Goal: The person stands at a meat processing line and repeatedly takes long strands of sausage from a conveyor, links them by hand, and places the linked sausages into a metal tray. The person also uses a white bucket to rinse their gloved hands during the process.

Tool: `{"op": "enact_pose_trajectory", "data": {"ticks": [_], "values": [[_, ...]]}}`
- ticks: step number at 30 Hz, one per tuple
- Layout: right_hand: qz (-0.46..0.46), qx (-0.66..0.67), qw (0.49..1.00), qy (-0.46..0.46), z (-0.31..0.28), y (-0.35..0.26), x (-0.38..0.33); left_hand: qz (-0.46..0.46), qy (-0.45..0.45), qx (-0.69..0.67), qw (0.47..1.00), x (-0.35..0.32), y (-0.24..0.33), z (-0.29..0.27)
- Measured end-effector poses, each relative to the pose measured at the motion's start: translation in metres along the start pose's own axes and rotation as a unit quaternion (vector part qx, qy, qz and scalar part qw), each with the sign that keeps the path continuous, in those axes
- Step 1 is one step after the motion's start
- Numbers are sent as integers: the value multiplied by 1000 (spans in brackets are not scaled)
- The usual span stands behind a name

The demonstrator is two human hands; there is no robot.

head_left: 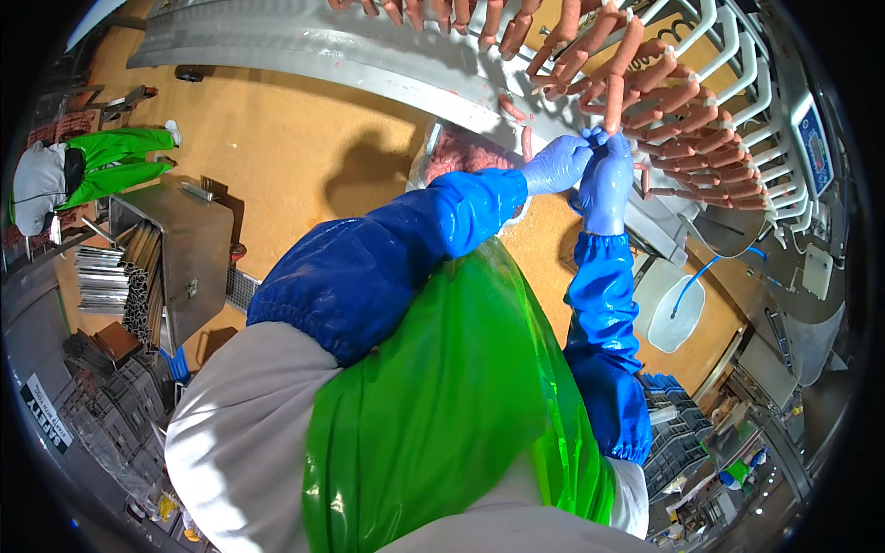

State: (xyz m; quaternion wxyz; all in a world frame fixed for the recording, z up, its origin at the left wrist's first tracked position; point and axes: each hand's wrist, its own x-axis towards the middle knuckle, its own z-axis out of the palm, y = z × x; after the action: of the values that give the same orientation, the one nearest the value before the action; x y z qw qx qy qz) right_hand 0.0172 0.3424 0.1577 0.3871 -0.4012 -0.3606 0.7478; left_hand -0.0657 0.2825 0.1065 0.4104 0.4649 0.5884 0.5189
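Both my hands, in light blue gloves with blue sleeve covers, meet at the lower end of a hanging sausage link (613, 103). My right hand (606, 192) is closed, its fingertips pinching that end. Close against it, my left hand (558, 165) has bent, closed fingers; what lies in them is hidden. Strings of linked sausages (682, 147) hang in rows from white hooks (735, 55) above and to the right. One loose link (526, 142) shows beside my left hand, and another sausage (511, 107) lies on the metal trough (369, 81).
Below the trough is a tub of pink ground meat (461, 152). A control panel (813, 143) stands at the far right. On the left are a steel cart (189, 253) with metal sticks and a person in green trousers (111, 157). Grey crates (673, 433) stand at lower right.
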Motion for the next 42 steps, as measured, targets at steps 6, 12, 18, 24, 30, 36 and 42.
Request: {"op": "enact_pose_trajectory", "data": {"ticks": [6,12,18,24,30,36,42], "values": [[-77,-113,991,3,-2,-10,0,-65,-79,167,981,-15,-74,-14],[-90,-357,923,-110,1,-67,-19,-62,200,-50,977,28,-163,-52],[-132,-494,843,-167,0,-70,-6,-103,242,-544,797,157,-182,-118],[-182,-617,763,-61,-29,-66,44,-67,346,-588,727,156,-124,-82],[-214,-499,839,-31,13,32,63,9,168,-104,980,23,-41,-75],[-17,-221,961,-167,110,58,25,2,138,50,989,-17,-26,-145],[-103,-246,946,-184,101,81,32,117,50,310,942,-57,53,-210]]}}
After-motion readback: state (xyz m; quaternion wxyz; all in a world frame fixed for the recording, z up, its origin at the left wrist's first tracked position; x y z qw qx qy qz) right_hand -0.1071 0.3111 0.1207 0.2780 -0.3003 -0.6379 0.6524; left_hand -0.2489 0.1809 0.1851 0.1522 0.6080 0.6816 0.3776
